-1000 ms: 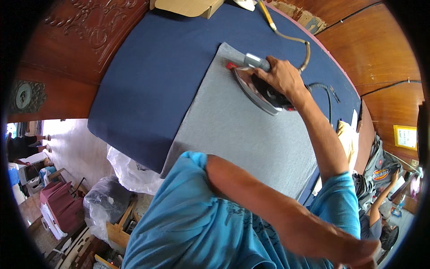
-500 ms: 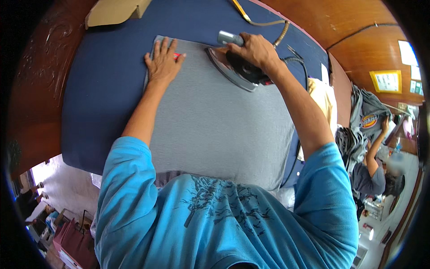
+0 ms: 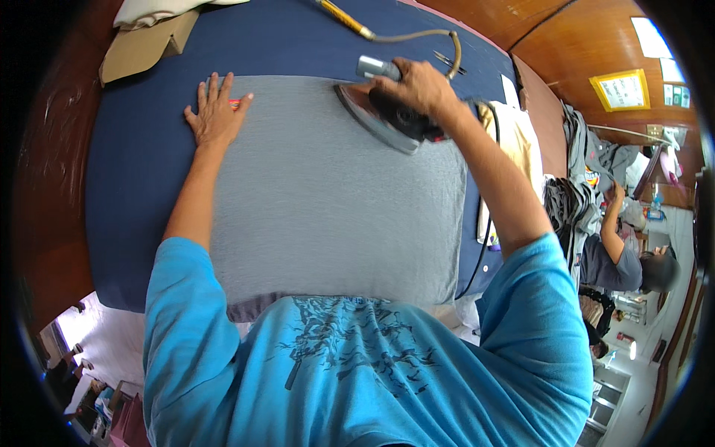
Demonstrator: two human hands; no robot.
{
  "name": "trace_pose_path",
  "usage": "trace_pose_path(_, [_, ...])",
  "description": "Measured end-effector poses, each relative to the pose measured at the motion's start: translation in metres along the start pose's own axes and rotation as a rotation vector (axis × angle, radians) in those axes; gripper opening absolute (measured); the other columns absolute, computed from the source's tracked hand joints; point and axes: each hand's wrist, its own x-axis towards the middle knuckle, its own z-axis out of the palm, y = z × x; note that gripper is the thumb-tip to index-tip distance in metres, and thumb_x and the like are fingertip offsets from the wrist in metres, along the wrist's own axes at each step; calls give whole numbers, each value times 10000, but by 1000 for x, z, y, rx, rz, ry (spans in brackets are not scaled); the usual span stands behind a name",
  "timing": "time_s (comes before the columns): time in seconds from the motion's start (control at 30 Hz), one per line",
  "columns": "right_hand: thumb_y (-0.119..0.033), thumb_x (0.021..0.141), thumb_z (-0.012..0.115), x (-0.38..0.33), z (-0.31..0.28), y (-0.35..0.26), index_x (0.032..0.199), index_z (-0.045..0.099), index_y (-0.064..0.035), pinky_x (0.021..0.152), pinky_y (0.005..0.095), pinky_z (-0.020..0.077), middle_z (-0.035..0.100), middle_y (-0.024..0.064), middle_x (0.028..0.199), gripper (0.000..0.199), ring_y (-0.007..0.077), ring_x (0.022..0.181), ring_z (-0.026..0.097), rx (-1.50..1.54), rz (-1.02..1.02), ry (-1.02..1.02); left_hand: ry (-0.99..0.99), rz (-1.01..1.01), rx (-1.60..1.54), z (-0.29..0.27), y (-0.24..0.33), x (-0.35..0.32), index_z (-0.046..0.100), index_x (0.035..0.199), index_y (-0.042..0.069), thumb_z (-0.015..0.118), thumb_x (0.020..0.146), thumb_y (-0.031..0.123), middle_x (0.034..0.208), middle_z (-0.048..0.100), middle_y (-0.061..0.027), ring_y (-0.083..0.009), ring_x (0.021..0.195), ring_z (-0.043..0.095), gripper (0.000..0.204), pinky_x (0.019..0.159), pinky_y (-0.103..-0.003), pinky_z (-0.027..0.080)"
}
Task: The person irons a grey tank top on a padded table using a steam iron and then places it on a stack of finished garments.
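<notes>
A grey knit garment [image 3: 335,201] lies flat in front of me, its near edge close to my body. My left hand [image 3: 214,115] rests on its far left corner, fingers spread. Beside the thumb shows a small red tag [image 3: 234,104]. My right hand [image 3: 424,89] is wrapped round the handle of a dark iron [image 3: 393,115], which sits on the far right part of the cloth. A grey cylindrical piece [image 3: 378,68] sticks out near that hand. The iron's underside is hidden.
The garment lies on a dark blue padded table [image 3: 275,45]. A cardboard box [image 3: 149,48] stands far left; a yellow-handled hose [image 3: 346,18] lies at the back. Cream cloth [image 3: 514,138] is on the right. Farther right, another person [image 3: 614,257] handles grey garments [image 3: 577,194].
The view has shifted, so the table appears farther left. Against the cloth, the iron has slid to the right. My left hand stays spread on the same corner.
</notes>
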Motion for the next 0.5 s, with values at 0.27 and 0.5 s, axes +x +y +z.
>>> trace_pose_path(0.27, [-606, 751, 543, 9, -25, 92, 1075, 588, -1, 765, 398, 492, 640, 229, 845, 688, 356, 818, 633, -28, -67, -55, -37, -46, 30, 0, 0, 1, 249, 1404, 290, 382, 853, 589, 1487, 169, 2, -214, 1374, 125, 641, 1042, -579, 154])
trace_pose_path(0.5, [-558, 767, 558, -18, -25, 173, 1062, 589, 21, 741, 385, 494, 638, 230, 823, 651, 356, 803, 628, -64, -84, 0, -25, -66, 42, 4, 1, 1, 251, 1400, 310, 386, 855, 587, 1486, 170, 20, -206, 1373, 124, 626, 1041, -585, 153])
